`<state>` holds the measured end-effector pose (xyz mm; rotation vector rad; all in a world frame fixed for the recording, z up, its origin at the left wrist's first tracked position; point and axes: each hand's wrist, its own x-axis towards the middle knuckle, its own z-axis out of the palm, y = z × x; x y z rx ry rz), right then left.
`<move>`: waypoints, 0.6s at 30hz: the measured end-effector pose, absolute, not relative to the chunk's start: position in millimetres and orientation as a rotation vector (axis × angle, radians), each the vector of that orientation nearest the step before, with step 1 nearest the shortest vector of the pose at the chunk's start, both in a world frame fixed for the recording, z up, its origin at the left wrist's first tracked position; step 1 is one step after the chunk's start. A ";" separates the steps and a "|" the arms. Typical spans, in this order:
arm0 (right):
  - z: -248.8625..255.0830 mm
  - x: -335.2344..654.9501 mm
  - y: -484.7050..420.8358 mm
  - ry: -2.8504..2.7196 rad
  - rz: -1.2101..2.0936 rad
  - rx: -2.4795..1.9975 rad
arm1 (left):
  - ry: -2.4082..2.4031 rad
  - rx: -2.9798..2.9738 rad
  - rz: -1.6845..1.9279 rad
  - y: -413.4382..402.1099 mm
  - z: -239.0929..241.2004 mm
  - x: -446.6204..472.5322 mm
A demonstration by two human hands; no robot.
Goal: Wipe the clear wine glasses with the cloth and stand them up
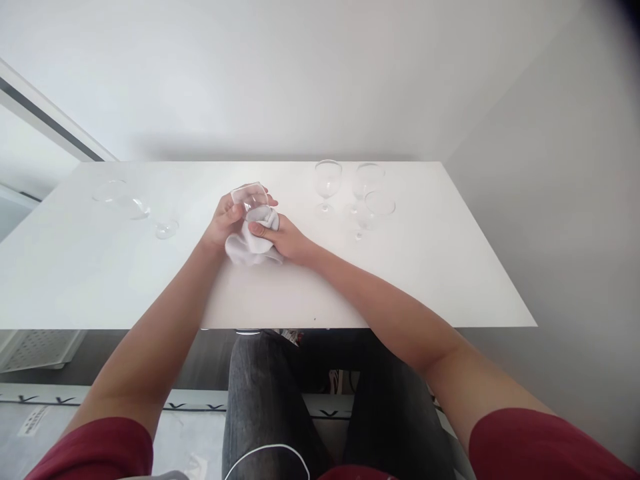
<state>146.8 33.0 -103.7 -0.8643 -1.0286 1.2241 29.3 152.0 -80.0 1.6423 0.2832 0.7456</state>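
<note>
Both my hands are over the middle of the white table, close together around a clear drinking glass (250, 196). My left hand (223, 220) grips the glass from the left, thumb in front and fingers behind it. A white cloth (249, 248) is bunched in my right hand (287, 239), whose thumb presses it against the near, lower part of the glass. The cloth's loose end hangs toward me. Whether the glass has a stem is hidden by the cloth and fingers.
Three clear stemmed glasses (329, 179) stand right of my hands. More clear glassware (167, 229) is at the left, faint against the white table (390, 287). A wall (280, 80) rises behind the table. A white perforated basket (43, 348) is below the left front edge.
</note>
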 end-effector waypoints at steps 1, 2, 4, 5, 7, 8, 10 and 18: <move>-102.5 148.5 32.6 -1.007 1.356 -0.791 | 0.278 1.631 0.729 151.9 -79.9 28.5; -101.7 149.8 32.5 -0.999 1.450 -0.744 | 0.266 1.623 0.715 152.2 -80.1 27.4; -102.3 151.3 33.4 -1.055 1.432 -0.753 | 0.244 1.620 0.713 154.2 -81.4 25.2; -103.7 151.4 34.4 -1.110 1.319 -0.805 | 0.238 1.625 0.721 156.0 -82.3 24.4; -107.8 151.0 36.6 -1.212 1.009 -0.979 | 0.234 1.641 0.737 160.7 -84.6 24.0; -110.1 150.8 37.5 -1.257 0.869 -1.080 | 0.231 1.651 0.741 163.3 -85.9 24.3; -114.3 150.8 38.4 -1.315 0.682 -1.256 | 0.205 1.663 0.761 168.1 -88.9 25.8; -116.5 157.8 41.7 -1.123 0.512 -1.238 | 0.052 1.493 0.929 183.0 -98.2 31.3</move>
